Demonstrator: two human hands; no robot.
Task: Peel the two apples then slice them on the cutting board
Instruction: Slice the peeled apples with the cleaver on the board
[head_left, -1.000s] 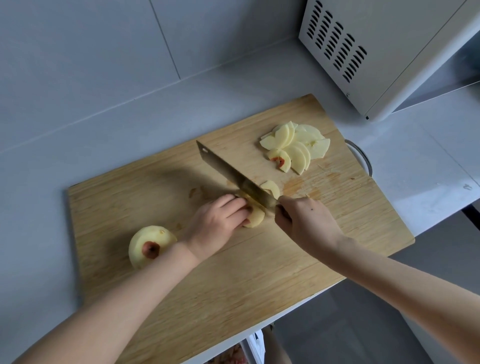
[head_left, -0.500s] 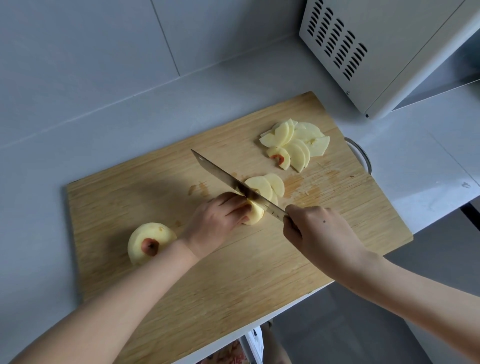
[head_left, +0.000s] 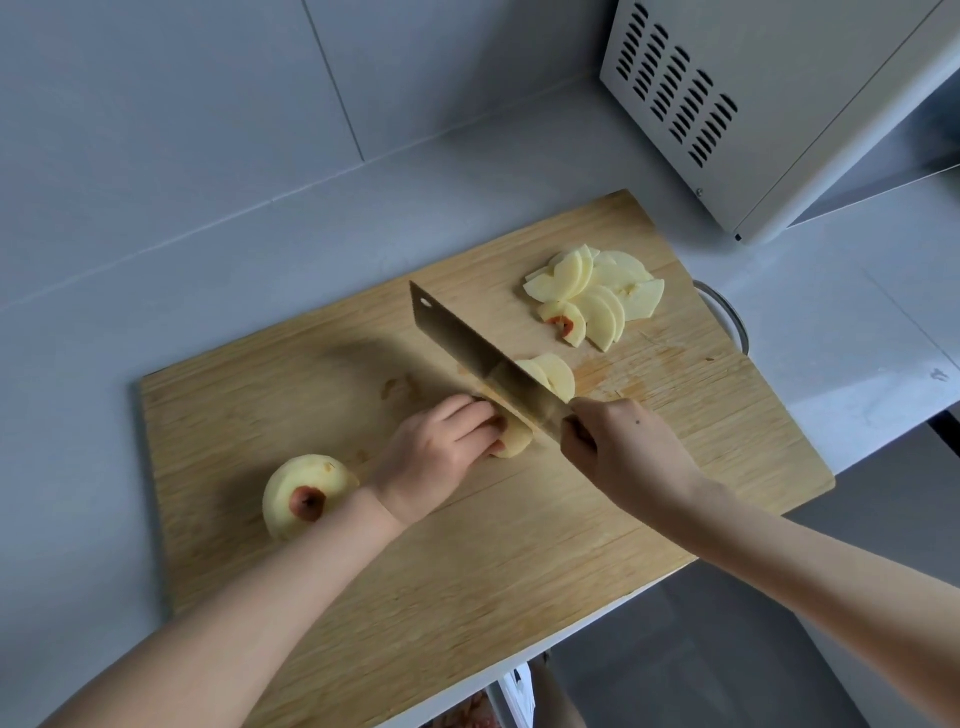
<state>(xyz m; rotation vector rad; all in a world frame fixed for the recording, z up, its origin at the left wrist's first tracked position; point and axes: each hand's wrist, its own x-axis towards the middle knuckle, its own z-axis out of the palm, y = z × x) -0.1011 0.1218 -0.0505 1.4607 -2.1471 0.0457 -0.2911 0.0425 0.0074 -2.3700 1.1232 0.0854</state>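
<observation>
A wooden cutting board (head_left: 519, 545) lies on the grey counter. My left hand (head_left: 436, 457) holds down a peeled apple piece (head_left: 514, 441) at the board's middle with curled fingers. My right hand (head_left: 618, 452) grips the handle of a cleaver (head_left: 483, 358), whose blade stands over that piece, just right of my fingers. Two fresh slices (head_left: 553, 374) lean behind the blade. A pile of slices (head_left: 597, 296) lies at the far right of the board. A peeled apple half (head_left: 301, 493) with a red stem end sits at the left, partly behind my forearm.
A white microwave (head_left: 753, 104) stands at the back right on the counter. A metal ring handle (head_left: 727, 317) sticks out at the board's right edge. The tiled wall runs behind the board. The counter's front edge is just under the board's near side.
The cleaver has tilted so its broad side shows, and its tip has swung a little right. My right hand has moved up toward the apple piece. My left hand has stayed put.
</observation>
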